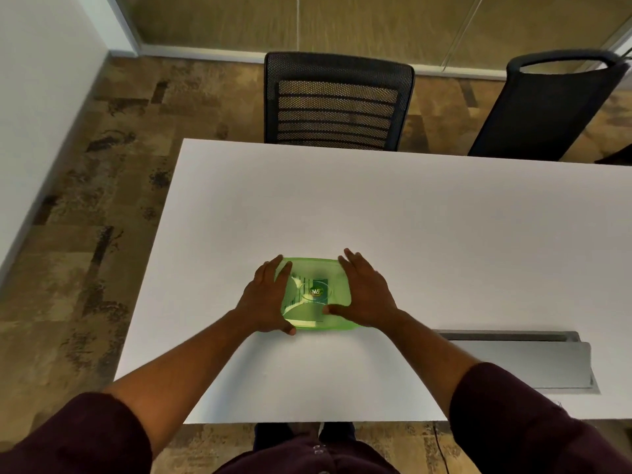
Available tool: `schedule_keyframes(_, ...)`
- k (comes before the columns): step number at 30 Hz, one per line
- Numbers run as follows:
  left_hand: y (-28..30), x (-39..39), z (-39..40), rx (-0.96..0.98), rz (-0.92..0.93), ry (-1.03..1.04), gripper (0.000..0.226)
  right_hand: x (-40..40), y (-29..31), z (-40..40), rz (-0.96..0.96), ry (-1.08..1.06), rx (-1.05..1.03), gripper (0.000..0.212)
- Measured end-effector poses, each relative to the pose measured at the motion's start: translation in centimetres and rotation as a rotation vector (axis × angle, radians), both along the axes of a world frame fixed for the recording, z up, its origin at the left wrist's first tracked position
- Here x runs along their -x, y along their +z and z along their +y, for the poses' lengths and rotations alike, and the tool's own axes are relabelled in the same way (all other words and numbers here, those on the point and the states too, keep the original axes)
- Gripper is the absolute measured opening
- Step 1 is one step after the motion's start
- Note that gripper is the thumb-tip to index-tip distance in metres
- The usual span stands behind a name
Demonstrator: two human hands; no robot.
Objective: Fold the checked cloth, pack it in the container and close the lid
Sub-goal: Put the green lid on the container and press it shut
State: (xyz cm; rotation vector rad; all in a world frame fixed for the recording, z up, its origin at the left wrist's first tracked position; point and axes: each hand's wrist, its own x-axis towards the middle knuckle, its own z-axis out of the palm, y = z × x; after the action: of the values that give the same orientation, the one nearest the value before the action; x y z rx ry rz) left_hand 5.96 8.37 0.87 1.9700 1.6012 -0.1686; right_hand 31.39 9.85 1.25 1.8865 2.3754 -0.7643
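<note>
A green see-through container (316,294) sits on the white table (410,217) with its lid on top, a round logo at the lid's middle. Striped cloth shows faintly through the lid. My left hand (268,299) lies flat on the container's left side, its thumb at the near left corner. My right hand (366,292) lies flat on the right side, the thumb pressing on the lid near its front edge. Fingers of both hands are spread and point away from me.
A black mesh chair (337,104) stands at the table's far edge, with a second dark chair (547,107) to its right. A grey cable flap (519,357) stands open in the table at the near right. The table's left edge drops to patterned carpet.
</note>
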Motion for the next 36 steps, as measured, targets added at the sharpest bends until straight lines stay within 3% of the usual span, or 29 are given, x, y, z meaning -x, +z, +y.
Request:
schedule_keyframes(2,-0.8,0.4,-1.2,0.039,-0.241,0.305,0.140,-0.6,-0.5,-1.0,0.156,-0.307,-0.022,0.103)
schedule_keyframes(4,-1.7,0.7,-2.3,0.112,-0.432,0.640,0.120,-0.9,-1.1,-1.9,0.276,-0.607,0.095,0.089)
schedule_keyframes(8,-3.1,1.1,-3.0,0.372,-0.711,1.076,0.060,-0.7,-2.0,-3.6,0.592,-0.963,0.402,0.037)
schedule_keyframes(9,-3.1,1.0,-3.0,0.411,-0.774,1.123,0.041,-0.5,-1.9,-3.7,0.671,-1.020,0.443,0.043)
schedule_keyframes(11,-2.8,0.7,-2.9,0.460,-0.870,1.161,0.029,0.0,-1.7,-4.1,0.803,-1.097,0.515,0.047)
schedule_keyframes(14,-2.6,0.1,-2.9,0.486,-0.912,1.153,0.034,0.7,-1.1,-4.2,0.920,-1.105,0.585,0.030)
schedule_keyframes(20,-1.6,-1.5,-0.9,0.417,-0.834,1.082,0.050,0.6,-0.4,-1.8,0.876,-1.124,0.544,0.016)
schedule_keyframes(26,0.0,-1.9,3.6,0.424,-0.825,1.062,0.070,0.2,0.2,1.8,0.910,-1.129,0.539,0.022)
schedule_keyframes(36,1.5,-3.2,14.4,0.362,-0.852,1.030,0.072,-0.3,1.5,12.5,0.914,-1.110,0.478,0.021)
